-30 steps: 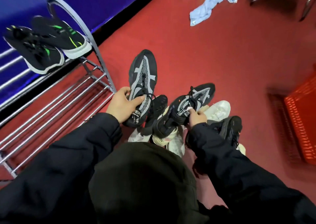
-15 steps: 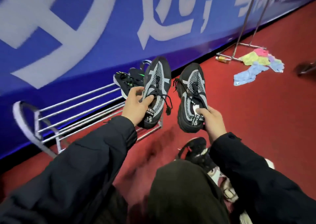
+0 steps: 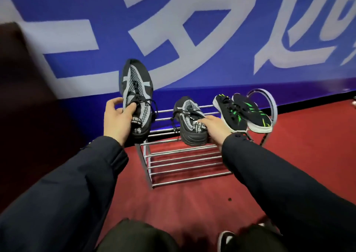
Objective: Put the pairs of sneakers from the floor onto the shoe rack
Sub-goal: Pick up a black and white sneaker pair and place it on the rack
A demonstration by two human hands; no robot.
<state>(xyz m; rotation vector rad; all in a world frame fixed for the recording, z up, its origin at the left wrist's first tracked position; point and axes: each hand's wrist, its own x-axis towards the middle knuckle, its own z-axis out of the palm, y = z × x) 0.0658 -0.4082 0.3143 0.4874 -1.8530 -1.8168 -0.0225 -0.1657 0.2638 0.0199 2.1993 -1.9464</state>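
Black-and-grey sneakers gripped, one in each hand
Green-striped pair (image 3: 243, 113) already on shoe rack (image 3: 185, 162); left hand (image 3: 119, 119) and right hand (image 3: 216, 129) haven't released theirs

- We see even, fairly bright indoor light; no hard glare anywhere.
- Blue banner (image 3: 192, 30) with its white lettering is smeared by motion blur, worst toward the edges.
- Wide-angle bend curves the banner's lower edge and the red floor (image 3: 308, 155).
- Dark blurred mass at far left (image 3: 23, 97), unidentifiable.
- Soft shadow under the shoe rack (image 3: 185, 163).
- Sleeves at bottom are dim, low in detail.
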